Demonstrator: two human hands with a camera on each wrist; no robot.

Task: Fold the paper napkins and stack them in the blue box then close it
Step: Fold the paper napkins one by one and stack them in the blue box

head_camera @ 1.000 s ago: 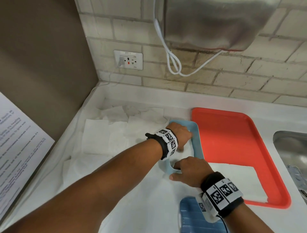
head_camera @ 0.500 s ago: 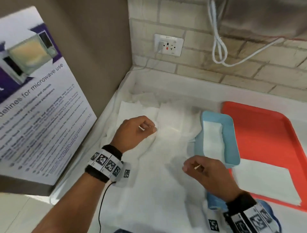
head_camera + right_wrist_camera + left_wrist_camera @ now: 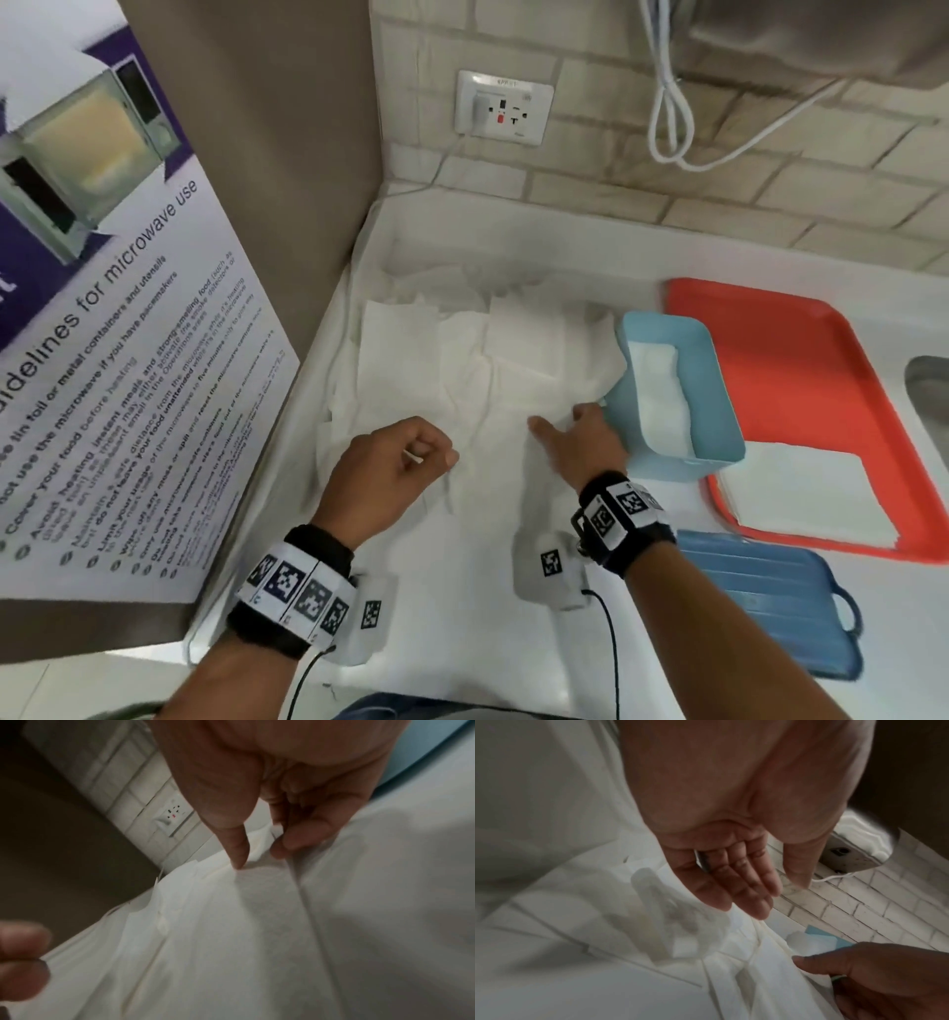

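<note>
Several loose white paper napkins [image 3: 493, 380] lie spread over the counter's left part. The light blue box [image 3: 719, 411] stands open to their right, with folded napkins [image 3: 660, 395] inside. Its darker blue lid [image 3: 770, 596] lies near the front edge. My right hand [image 3: 565, 419] is at the box's left wall. Thumb and curled fingers pinch a napkin's edge [image 3: 276, 830] in the right wrist view, my right hand [image 3: 259, 854] low on the sheet. My left hand [image 3: 441, 457] hovers over the napkins with relaxed fingers and holds nothing, as my left hand [image 3: 770, 892] shows in its wrist view.
A red tray [image 3: 821, 360] right of the box carries a flat pile of napkins [image 3: 801, 488]. A sink edge [image 3: 929, 395] is at the far right. On the left stands a brown panel with a poster [image 3: 102, 334]. The brick wall holds a socket [image 3: 506, 108] and a white cable [image 3: 667, 103].
Both hands left the box a second ago. Since then my right hand has moved forward to the napkin beside the box's left wall. My left hand stays over the napkins.
</note>
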